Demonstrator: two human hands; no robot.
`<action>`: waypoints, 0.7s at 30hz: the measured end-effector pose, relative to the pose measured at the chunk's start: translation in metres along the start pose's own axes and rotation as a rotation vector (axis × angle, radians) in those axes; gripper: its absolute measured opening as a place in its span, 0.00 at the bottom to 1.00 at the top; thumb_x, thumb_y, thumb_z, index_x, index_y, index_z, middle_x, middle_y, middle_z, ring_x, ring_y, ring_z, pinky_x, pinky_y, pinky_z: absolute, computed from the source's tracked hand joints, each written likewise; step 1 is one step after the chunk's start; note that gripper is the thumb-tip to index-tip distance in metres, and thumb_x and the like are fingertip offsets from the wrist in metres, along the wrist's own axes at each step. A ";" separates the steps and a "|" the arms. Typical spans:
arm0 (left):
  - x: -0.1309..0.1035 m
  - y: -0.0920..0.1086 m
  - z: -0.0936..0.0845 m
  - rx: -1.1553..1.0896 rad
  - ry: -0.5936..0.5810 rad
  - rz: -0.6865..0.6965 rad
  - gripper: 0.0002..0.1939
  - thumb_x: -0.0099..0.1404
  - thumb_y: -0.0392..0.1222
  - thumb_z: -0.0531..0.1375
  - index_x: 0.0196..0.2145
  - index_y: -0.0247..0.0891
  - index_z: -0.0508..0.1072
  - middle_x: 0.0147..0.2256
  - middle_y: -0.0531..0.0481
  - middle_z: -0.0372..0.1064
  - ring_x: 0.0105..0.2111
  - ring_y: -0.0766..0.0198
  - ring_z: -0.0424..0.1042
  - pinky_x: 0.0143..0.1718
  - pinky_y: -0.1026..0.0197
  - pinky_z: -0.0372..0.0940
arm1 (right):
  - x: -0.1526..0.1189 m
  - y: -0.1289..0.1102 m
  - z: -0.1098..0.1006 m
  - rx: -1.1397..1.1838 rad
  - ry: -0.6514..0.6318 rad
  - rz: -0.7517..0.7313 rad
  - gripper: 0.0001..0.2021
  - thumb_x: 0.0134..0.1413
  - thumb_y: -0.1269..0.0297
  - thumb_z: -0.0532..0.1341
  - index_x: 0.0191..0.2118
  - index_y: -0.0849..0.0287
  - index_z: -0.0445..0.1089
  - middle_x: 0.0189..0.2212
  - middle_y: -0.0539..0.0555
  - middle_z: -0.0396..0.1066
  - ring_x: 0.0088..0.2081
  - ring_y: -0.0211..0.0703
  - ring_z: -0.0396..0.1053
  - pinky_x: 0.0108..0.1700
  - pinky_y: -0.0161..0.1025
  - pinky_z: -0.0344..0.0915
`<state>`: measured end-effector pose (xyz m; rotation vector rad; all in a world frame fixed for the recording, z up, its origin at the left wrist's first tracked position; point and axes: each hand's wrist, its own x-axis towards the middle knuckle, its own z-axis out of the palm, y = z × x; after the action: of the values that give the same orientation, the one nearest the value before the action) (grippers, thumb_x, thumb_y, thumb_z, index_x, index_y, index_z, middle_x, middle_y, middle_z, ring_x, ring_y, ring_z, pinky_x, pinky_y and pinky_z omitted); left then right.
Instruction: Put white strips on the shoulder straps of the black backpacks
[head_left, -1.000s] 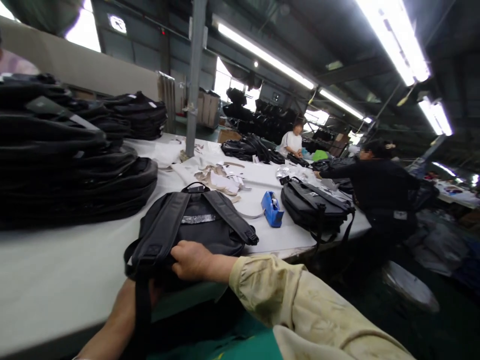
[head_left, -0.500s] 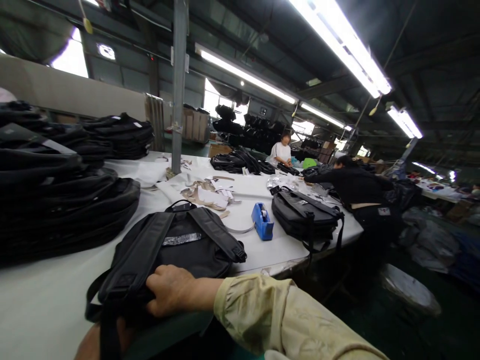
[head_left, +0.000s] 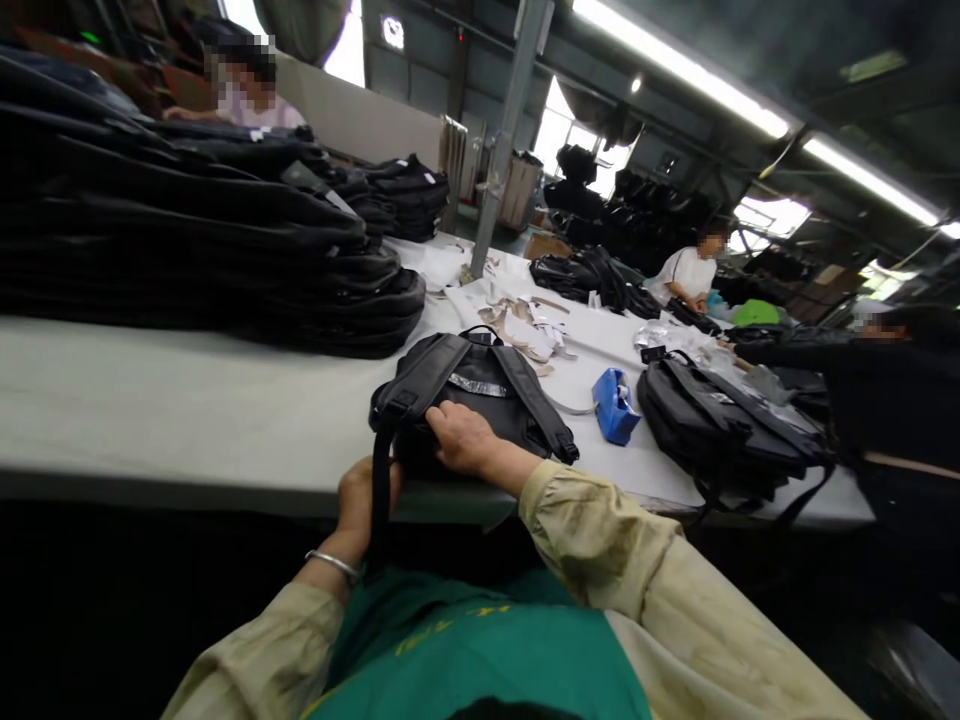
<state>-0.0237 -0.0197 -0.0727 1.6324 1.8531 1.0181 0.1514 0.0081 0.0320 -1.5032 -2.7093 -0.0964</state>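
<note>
Strip lights (head_left: pixel 690 70) hang over a workroom where, in the head view, a pale bench (head_left: pixel 187 400) carries a tall stack of black bags (head_left: pixel 187 230) at the left. A black backpack (head_left: pixel 491 408) lies straps-up at the bench's front edge, directly ahead of both hands, its handle-to-base line running away from the person. Right hand (head_left: pixel 463 438) reaches farther over it, fingers curled and clamped on its near part. Left hand (head_left: pixel 358 490) sits lower, at the near left corner behind a dangling strap (head_left: pixel 380 490); its fingers are hidden, so I cannot tell its grip. A blue tape dispenser (head_left: pixel 616 410) stands to the backpack's right.
</note>
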 end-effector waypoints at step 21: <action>0.007 -0.002 0.003 -0.019 0.004 -0.237 0.10 0.52 0.46 0.57 0.25 0.37 0.72 0.24 0.44 0.71 0.30 0.50 0.73 0.32 0.55 0.65 | 0.013 -0.031 -0.001 0.020 -0.029 0.141 0.19 0.57 0.53 0.62 0.47 0.61 0.64 0.43 0.61 0.70 0.43 0.53 0.72 0.42 0.47 0.71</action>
<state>-0.0237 -0.0122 -0.0752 1.3605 1.9763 0.9335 0.1186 0.0031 0.0324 -1.6966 -2.6076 -0.0426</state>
